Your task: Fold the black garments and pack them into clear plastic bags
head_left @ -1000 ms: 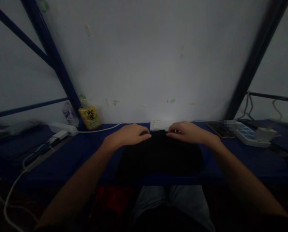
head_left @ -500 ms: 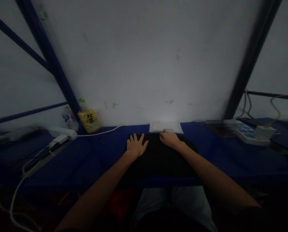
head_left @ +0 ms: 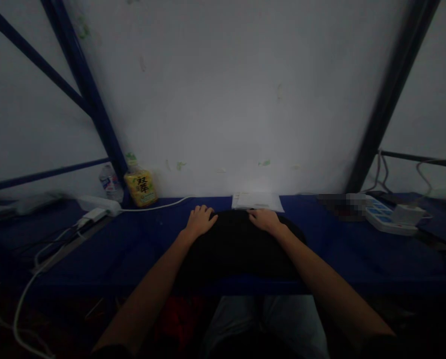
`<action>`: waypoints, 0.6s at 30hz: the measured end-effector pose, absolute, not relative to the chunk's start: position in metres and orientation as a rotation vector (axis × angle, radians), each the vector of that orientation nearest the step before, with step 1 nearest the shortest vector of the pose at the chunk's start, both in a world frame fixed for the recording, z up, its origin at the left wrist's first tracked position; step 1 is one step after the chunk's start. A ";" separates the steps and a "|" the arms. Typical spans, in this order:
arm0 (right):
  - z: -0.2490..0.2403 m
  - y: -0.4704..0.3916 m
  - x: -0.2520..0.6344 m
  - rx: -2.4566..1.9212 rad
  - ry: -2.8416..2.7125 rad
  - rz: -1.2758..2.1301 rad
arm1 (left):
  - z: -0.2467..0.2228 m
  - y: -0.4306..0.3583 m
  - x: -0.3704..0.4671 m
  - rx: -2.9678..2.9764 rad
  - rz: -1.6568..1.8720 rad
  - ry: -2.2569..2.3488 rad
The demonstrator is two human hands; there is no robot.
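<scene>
A dark black cloth item (head_left: 241,249) lies over the middle of the blue table; its exact kind is lost in the dim light. My left hand (head_left: 201,220) rests palm down on its upper left edge, thumb apart from the bent fingers. At the top edge, right of the middle, my right hand (head_left: 265,219) has its fingers curled and pressed together on the cloth. White papers (head_left: 258,201) lie just behind the cloth, against the wall, close to my right fingertips.
On the left stand a yellow-labelled bottle (head_left: 141,188), a clear bottle (head_left: 111,183) and a white power strip (head_left: 99,204) with cables. A white and blue power strip (head_left: 385,217) with a plug lies to the right. Blue posts rise beside the table (head_left: 125,249).
My left hand has slid left to the cloth's edge, and its spread fingers have drawn together. My right hand has shifted slightly at the top edge. The cloth reaches further left.
</scene>
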State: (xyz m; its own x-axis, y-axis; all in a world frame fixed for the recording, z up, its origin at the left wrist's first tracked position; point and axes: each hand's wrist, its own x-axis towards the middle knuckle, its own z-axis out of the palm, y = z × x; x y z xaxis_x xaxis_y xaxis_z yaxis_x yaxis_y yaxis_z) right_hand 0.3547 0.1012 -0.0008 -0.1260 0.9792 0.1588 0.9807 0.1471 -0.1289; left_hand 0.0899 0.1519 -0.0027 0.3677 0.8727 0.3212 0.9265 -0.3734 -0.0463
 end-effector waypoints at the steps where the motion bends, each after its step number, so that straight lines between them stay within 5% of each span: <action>1: -0.001 0.101 0.355 -1.925 -2.214 -0.011 | -0.004 0.155 0.087 -2.390 -0.384 -1.630; 18: 0.001 0.102 0.366 -1.896 -2.231 -0.002 | -0.012 0.170 0.074 -2.466 -0.558 -1.743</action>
